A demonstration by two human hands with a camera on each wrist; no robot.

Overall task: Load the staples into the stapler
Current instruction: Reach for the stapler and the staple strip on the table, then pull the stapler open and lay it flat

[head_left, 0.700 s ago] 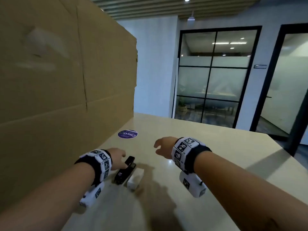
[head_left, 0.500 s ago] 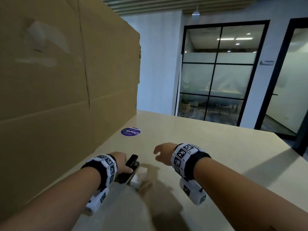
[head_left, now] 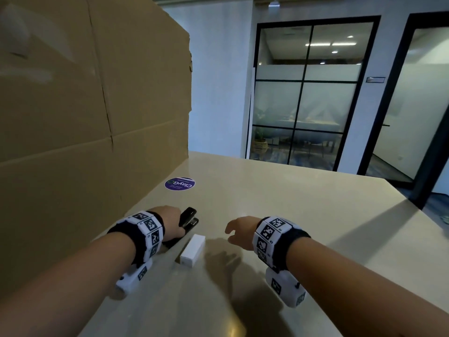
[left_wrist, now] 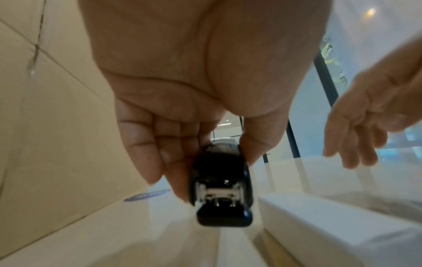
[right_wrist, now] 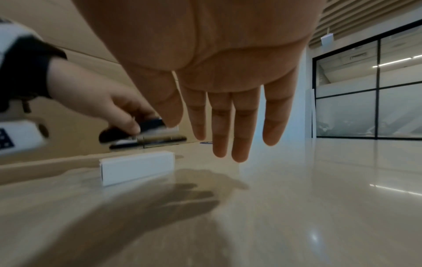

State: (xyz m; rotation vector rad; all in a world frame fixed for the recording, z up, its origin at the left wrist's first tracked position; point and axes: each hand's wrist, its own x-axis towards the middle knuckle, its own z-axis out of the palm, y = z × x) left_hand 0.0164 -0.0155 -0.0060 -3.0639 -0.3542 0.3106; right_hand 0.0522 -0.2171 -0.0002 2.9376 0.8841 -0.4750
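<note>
- Left hand gripped the black stapler from above; thumb on one side, fingers curled down the other, pinching its body, seen in the left wrist view.
- Stapler sat at the left side of the table, close to the cardboard wall; nose pointed away from the person. Right wrist view showed it slightly above the tabletop, but contact with the surface could not be told for sure.
- Stapler's rear end with metal hinge parts faced the left wrist camera; top arm looked a little raised at the front in the head view.
- White staple box lay flat on the table just beside the stapler, on its right, not touching it; closed as far as visible.
- Right hand hovered over the table, right of the box, holding nothing; fingers straight, pointing down, loosely together with the little finger a bit apart.
- Right hand's shadow fell on the table under it.
- Round purple sticker lay on the table beyond the stapler, near the cardboard.
- Both wrists wore marker-patterned bands.
</note>
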